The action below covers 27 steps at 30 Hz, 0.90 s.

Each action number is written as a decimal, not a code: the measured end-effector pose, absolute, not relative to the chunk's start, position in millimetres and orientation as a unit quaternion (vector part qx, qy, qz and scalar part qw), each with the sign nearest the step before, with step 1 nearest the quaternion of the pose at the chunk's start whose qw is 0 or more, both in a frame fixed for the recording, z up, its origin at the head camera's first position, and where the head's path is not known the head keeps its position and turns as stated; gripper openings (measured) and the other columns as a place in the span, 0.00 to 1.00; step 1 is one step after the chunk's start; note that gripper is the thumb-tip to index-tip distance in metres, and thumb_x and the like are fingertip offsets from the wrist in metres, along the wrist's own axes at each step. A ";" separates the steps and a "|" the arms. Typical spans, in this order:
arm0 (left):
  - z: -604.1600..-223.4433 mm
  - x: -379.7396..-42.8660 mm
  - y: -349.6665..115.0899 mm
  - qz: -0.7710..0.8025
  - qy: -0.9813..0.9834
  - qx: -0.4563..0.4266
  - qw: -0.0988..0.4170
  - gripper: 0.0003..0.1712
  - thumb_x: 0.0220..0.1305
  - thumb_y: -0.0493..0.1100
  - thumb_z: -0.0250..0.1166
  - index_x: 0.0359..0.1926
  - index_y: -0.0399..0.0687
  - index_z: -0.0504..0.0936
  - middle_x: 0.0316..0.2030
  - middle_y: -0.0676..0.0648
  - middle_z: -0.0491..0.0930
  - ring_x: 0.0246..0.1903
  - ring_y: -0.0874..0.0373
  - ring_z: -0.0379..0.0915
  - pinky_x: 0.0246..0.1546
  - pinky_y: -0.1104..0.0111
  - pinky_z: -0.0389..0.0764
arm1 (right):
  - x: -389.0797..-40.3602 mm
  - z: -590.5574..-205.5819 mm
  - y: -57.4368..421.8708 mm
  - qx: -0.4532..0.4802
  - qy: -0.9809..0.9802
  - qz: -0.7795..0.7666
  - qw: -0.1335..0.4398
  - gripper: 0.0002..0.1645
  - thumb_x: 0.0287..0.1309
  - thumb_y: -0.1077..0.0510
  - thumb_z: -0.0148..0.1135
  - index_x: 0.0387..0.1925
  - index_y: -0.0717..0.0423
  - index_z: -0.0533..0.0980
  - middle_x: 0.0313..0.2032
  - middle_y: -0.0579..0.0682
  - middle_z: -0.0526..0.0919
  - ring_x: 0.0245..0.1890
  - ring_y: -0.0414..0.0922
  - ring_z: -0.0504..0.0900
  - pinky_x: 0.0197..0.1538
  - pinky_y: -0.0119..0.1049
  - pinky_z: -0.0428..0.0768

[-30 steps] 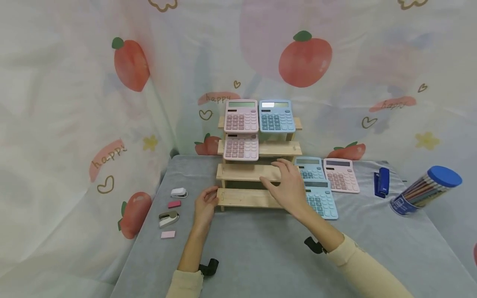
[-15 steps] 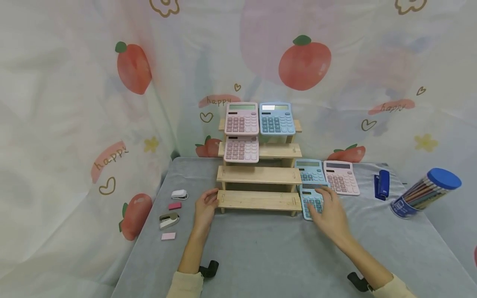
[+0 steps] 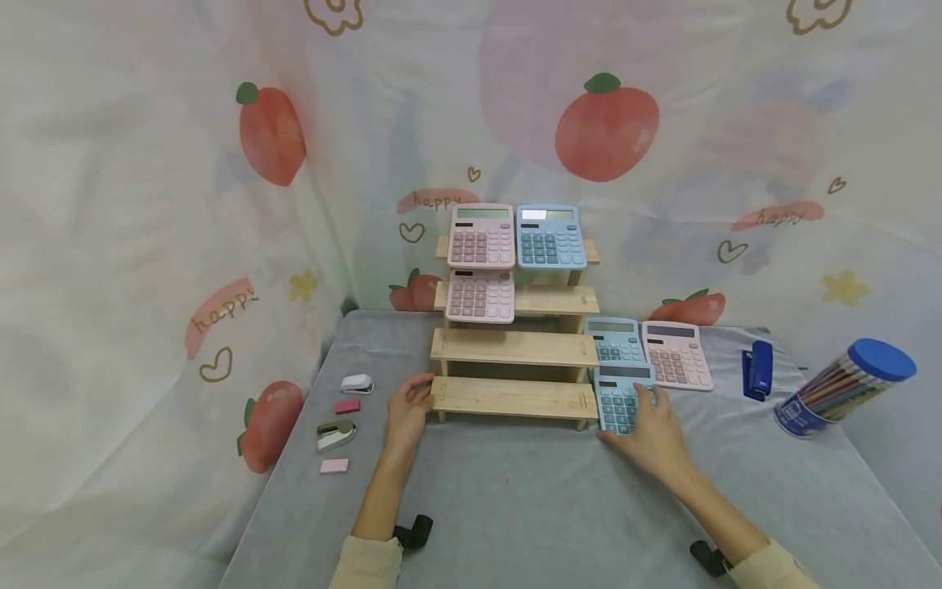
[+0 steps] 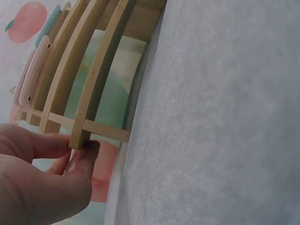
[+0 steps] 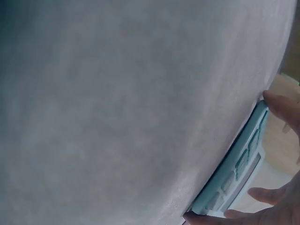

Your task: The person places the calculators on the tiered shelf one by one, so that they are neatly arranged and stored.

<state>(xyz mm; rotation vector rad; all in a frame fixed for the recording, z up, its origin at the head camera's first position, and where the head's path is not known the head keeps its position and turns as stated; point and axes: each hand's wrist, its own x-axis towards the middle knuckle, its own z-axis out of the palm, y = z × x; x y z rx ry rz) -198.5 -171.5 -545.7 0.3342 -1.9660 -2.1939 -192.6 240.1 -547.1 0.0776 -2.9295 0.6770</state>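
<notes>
My left hand (image 3: 408, 413) pinches the left end of the lowest board of a stepped wooden shelf (image 3: 515, 397); the left wrist view shows thumb and fingers on either side of that board end (image 4: 80, 136). To the right of the shelf, my right hand (image 3: 655, 433) grips a light blue calculator (image 3: 616, 401) by its edges, thumb at the near left corner and fingers along the right side. In the right wrist view this calculator (image 5: 234, 166) lies close to the cloth. Its right side is partly hidden by the hand.
A pink calculator (image 3: 482, 237) and a blue one (image 3: 550, 237) stand on the top tier, another pink one (image 3: 481, 296) below. Behind my right hand lie a blue calculator (image 3: 614, 337) and a pink calculator (image 3: 677, 356). A blue stapler (image 3: 758, 370), a pencil tub (image 3: 805, 413), small staplers (image 3: 336, 435) and erasers (image 3: 334, 466) flank them.
My right hand has moved from in front of the shelf rightward to the near blue calculator, and its thumb has come down to the near edge. The left hand stays at the shelf's end.
</notes>
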 end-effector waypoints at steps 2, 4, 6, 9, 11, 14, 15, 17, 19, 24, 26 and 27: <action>-545.3 -198.5 -171.6 -0.739 -0.659 0.111 0.090 0.24 0.67 0.20 0.57 0.62 0.31 0.78 0.66 0.31 0.75 0.69 0.38 0.70 0.68 0.51 0.73 | -195.6 -548.0 239.3 0.025 -0.972 0.225 0.069 0.74 0.41 0.39 0.86 0.75 0.73 0.54 0.69 0.85 0.53 0.61 0.85 0.65 0.56 0.78 0.70; -544.5 -198.0 -171.8 -0.740 -0.657 0.111 0.093 0.24 0.66 0.19 0.57 0.62 0.30 0.78 0.66 0.31 0.75 0.69 0.38 0.70 0.68 0.51 0.73 | -197.7 -547.8 238.6 0.027 -0.970 0.230 0.071 0.73 0.41 0.41 0.86 0.75 0.73 0.54 0.69 0.84 0.53 0.59 0.85 0.66 0.55 0.78 0.71; -543.3 -197.6 -171.7 -0.742 -0.655 0.107 0.095 0.23 0.66 0.19 0.57 0.62 0.30 0.78 0.66 0.30 0.75 0.69 0.37 0.70 0.68 0.51 0.73 | -199.1 -546.7 238.6 0.026 -0.968 0.238 0.076 0.72 0.40 0.44 0.86 0.75 0.73 0.54 0.69 0.83 0.55 0.58 0.83 0.68 0.54 0.77 0.72; -541.9 -197.0 -171.5 -0.743 -0.654 0.105 0.093 0.23 0.66 0.20 0.57 0.61 0.30 0.78 0.66 0.31 0.75 0.69 0.37 0.70 0.68 0.51 0.73 | -198.7 -542.1 239.5 0.020 -0.964 0.251 0.082 0.71 0.39 0.48 0.85 0.75 0.72 0.54 0.69 0.81 0.56 0.57 0.82 0.69 0.52 0.76 0.73; -541.8 -196.8 -171.2 -0.745 -0.653 0.103 0.090 0.23 0.66 0.20 0.57 0.61 0.30 0.78 0.66 0.31 0.75 0.69 0.38 0.70 0.68 0.51 0.73 | -197.7 -537.5 240.9 0.014 -0.962 0.259 0.086 0.70 0.39 0.50 0.85 0.76 0.72 0.54 0.69 0.81 0.56 0.57 0.81 0.69 0.52 0.76 0.73; -542.3 -196.3 -170.9 -0.746 -0.652 0.103 0.087 0.23 0.66 0.19 0.57 0.61 0.31 0.79 0.66 0.32 0.75 0.69 0.39 0.70 0.68 0.51 0.72 | -194.3 -527.3 242.4 0.013 -0.958 0.270 0.094 0.69 0.40 0.51 0.84 0.76 0.71 0.53 0.69 0.80 0.55 0.56 0.79 0.70 0.52 0.75 0.73; -542.8 -196.2 -170.8 -0.745 -0.653 0.102 0.087 0.23 0.66 0.19 0.57 0.61 0.31 0.79 0.66 0.32 0.75 0.69 0.39 0.70 0.68 0.51 0.72 | -193.3 -523.4 242.9 0.014 -0.957 0.273 0.099 0.68 0.41 0.52 0.83 0.76 0.71 0.53 0.68 0.80 0.55 0.56 0.78 0.70 0.53 0.74 0.73; -543.0 -196.0 -170.7 -0.744 -0.655 0.100 0.089 0.23 0.66 0.19 0.57 0.61 0.31 0.78 0.66 0.32 0.75 0.69 0.38 0.70 0.68 0.51 0.73 | -191.3 -513.5 243.1 0.017 -0.953 0.281 0.110 0.67 0.42 0.53 0.83 0.76 0.71 0.53 0.69 0.79 0.53 0.57 0.76 0.69 0.54 0.74 0.73; -543.1 -195.9 -170.5 -0.743 -0.656 0.097 0.090 0.23 0.66 0.19 0.57 0.61 0.30 0.78 0.66 0.31 0.75 0.68 0.38 0.70 0.68 0.51 0.73 | -189.1 -501.6 242.3 0.024 -0.949 0.287 0.126 0.66 0.44 0.53 0.83 0.76 0.70 0.54 0.69 0.79 0.53 0.57 0.75 0.69 0.55 0.74 0.72; -542.3 -195.6 -170.4 -0.745 -0.655 0.098 0.087 0.23 0.66 0.19 0.57 0.61 0.30 0.78 0.66 0.31 0.75 0.69 0.38 0.70 0.68 0.51 0.72 | -185.6 -467.6 235.0 0.053 -0.940 0.290 0.172 0.64 0.43 0.54 0.83 0.75 0.68 0.56 0.68 0.76 0.57 0.57 0.73 0.68 0.55 0.73 0.72; -541.8 -195.7 -170.9 -0.744 -0.655 0.099 0.087 0.23 0.66 0.19 0.57 0.61 0.30 0.78 0.66 0.31 0.75 0.69 0.38 0.69 0.69 0.50 0.72 | -185.4 -453.4 229.3 0.063 -0.938 0.291 0.178 0.63 0.44 0.54 0.83 0.75 0.67 0.57 0.69 0.74 0.58 0.58 0.72 0.69 0.54 0.72 0.72; -541.7 -195.9 -171.2 -0.743 -0.656 0.098 0.089 0.23 0.66 0.19 0.57 0.61 0.30 0.78 0.66 0.31 0.74 0.69 0.37 0.69 0.69 0.49 0.72 | -185.6 -446.5 225.7 0.066 -0.937 0.292 0.178 0.62 0.45 0.53 0.82 0.76 0.66 0.57 0.69 0.74 0.58 0.58 0.71 0.69 0.54 0.71 0.73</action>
